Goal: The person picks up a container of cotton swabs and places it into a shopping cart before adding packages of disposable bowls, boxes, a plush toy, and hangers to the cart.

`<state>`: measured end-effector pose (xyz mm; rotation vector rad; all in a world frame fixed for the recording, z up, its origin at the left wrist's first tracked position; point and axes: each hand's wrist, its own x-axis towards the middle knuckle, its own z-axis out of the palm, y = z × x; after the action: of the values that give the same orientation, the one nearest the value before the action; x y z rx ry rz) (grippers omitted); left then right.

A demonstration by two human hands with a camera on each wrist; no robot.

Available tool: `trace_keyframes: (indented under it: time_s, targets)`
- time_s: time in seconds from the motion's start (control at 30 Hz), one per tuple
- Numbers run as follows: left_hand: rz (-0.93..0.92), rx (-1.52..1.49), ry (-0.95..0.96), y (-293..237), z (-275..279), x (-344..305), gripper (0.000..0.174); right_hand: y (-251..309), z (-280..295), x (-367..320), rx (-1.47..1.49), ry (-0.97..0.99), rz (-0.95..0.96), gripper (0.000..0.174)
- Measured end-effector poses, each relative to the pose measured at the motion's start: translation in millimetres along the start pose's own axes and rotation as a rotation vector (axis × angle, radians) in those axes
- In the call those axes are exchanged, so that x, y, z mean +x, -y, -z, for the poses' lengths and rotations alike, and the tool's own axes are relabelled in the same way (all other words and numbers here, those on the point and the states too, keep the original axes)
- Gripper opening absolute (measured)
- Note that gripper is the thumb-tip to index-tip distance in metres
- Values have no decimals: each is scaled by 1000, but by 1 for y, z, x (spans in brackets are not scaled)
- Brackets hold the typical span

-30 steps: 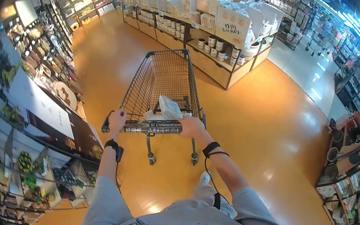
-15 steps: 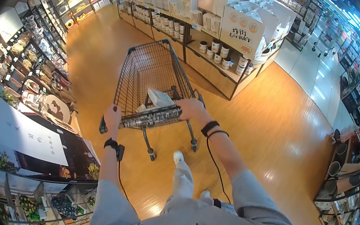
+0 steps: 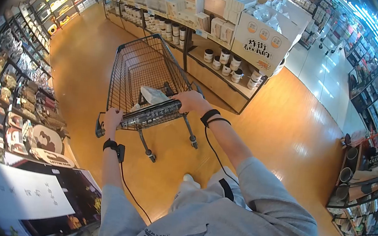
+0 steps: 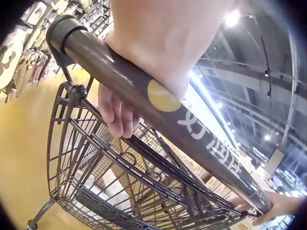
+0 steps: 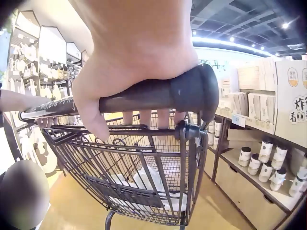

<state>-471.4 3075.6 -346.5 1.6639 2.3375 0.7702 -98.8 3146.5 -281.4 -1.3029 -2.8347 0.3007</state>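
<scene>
A dark wire shopping cart point(image 3: 115, 73) stands in front of me, angled toward the upper left in the head view. My left hand point(image 3: 113, 118) grips the left end of its handle bar point(image 4: 124, 79), with fingertips showing below the bar in the left wrist view. Near the bar's right end, my right hand point(image 5: 139, 52) holds on, thumb on the near side and fingers over the far side. A white plastic-wrapped package point(image 3: 154, 96) lies in the basket close to the handle. Each wrist wears a black strap with a cable.
A wooden display island point(image 3: 216, 86) with dark-lidded canisters point(image 3: 226, 69) and boxes stands close to the cart's right side. Shelves of goods point(image 3: 17, 92) and a bear-patterned board point(image 3: 47, 140) line the left. Another shelf point(image 3: 353, 204) is at the right; orange-brown floor point(image 3: 285, 139) runs between.
The cart and both hands have shifted left and up in the head view, and the cart has turned leftward. The display island looks nearer. Both hands keep their hold on the bar.
</scene>
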Motion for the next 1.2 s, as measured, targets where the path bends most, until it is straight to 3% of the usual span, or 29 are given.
trace_keyframes:
  time_s: [0.13,0.23,0.3,0.33,0.4,0.43,0.5,0.77,0.83,1.0,1.2]
  targets:
    - [14,-54,2,2,-5,55,33,-30,6,66,18,-19,66,74]
    - [14,-14,66,8,-18,108,31,-57,20,115,29,102,33,85]
    - [43,-57,43,7,-32,133,30,-81,33,149,78,280,11,97]
    - [77,-118,20,7,-36,149,31,-94,41,171,95,264,18,97]
    - [123,-132,10,-25,-28,157,30,-117,48,218,179,538,70,120]
    - [124,-108,-63,-43,-27,161,25,-131,46,240,184,578,100,124]
    - [110,-100,-203,-49,-35,185,17,-149,60,267,219,576,126,119]
    - [157,-100,-146,-62,-61,293,18,-210,101,352,219,552,145,110]
    - [181,-98,-148,-66,-69,319,18,-222,111,369,180,441,111,105]
    - [280,-224,-94,-84,-71,363,16,-244,132,407,223,480,154,100]
    - [184,-173,-156,-81,-78,405,18,-259,132,461,222,463,174,103]
